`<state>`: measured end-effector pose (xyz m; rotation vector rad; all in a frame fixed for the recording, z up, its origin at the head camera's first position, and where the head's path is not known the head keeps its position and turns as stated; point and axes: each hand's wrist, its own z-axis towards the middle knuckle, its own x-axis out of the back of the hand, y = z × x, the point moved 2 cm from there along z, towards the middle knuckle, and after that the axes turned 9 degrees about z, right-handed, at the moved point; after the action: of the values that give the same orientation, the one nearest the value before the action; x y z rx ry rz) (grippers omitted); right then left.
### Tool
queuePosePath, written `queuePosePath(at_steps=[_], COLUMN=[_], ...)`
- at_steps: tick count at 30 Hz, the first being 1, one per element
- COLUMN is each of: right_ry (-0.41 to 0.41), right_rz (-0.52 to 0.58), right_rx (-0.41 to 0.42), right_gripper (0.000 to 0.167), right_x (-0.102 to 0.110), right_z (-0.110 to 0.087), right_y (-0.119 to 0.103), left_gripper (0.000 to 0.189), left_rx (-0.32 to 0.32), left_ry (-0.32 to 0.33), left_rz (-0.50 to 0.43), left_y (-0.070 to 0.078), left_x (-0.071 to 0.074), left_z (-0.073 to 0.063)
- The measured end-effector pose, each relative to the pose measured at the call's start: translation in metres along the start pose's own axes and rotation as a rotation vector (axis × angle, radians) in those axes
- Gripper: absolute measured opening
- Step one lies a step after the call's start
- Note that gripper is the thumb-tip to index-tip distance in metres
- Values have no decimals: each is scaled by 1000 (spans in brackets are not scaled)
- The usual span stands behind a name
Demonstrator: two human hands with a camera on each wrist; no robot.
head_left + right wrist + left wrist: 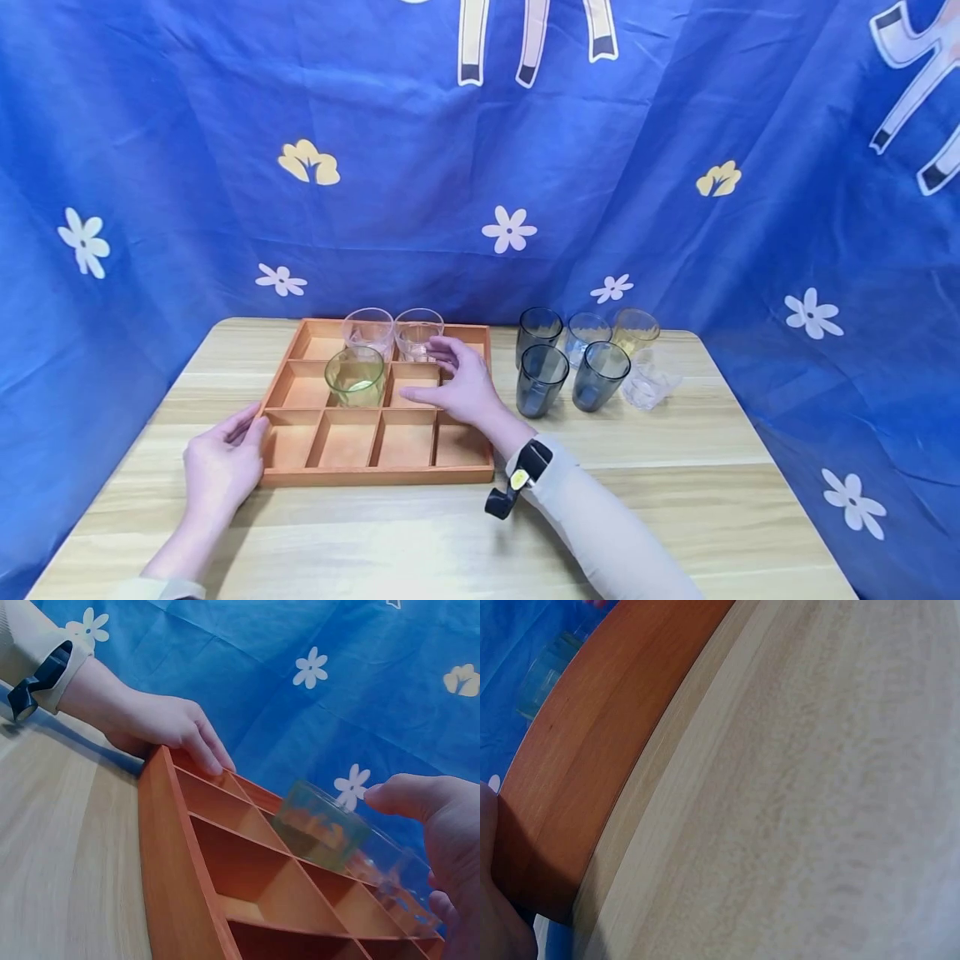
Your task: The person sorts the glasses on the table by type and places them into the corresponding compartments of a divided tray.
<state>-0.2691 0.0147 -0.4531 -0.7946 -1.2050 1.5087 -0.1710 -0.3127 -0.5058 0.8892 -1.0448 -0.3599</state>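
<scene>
Standing upright (mouth up) beside the right hand [468, 382]: 1 clear glass [416, 337].

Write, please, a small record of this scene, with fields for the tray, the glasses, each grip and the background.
Tray: wooden, with compartments, on a wood-patterned table
In back row: pinkish glass, clear glass
In middle row: green glass
Right of tray: three dark tumblers, light blue glass, amber glass, second clear glass
Left grip: holds the tray's left edge
Right grip: over the tray, near the first clear glass; contact unclear
Background: blue cloth with white flower prints
</scene>
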Motion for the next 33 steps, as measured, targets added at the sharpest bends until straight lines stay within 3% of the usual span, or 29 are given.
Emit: queuePosePath(at_steps=[9, 16, 25, 33], right_ry=[17, 40, 91, 169], right_rz=[-3, 3, -99, -170], right_rx=[18, 109, 185, 161], right_gripper=[83, 79, 78, 78], right_x=[31, 59, 105, 137], right_z=[-7, -13, -24, -34], right_y=[-9, -25, -40, -39], left_gripper=[33, 34, 34, 34], left_rx=[9, 39, 30, 25], left_ry=[-2, -10, -12, -11], left_rz=[-1, 18, 21, 26], left_y=[1, 1, 3, 4], left_x=[1, 2, 3, 2], left_z=[0, -1, -2, 0])
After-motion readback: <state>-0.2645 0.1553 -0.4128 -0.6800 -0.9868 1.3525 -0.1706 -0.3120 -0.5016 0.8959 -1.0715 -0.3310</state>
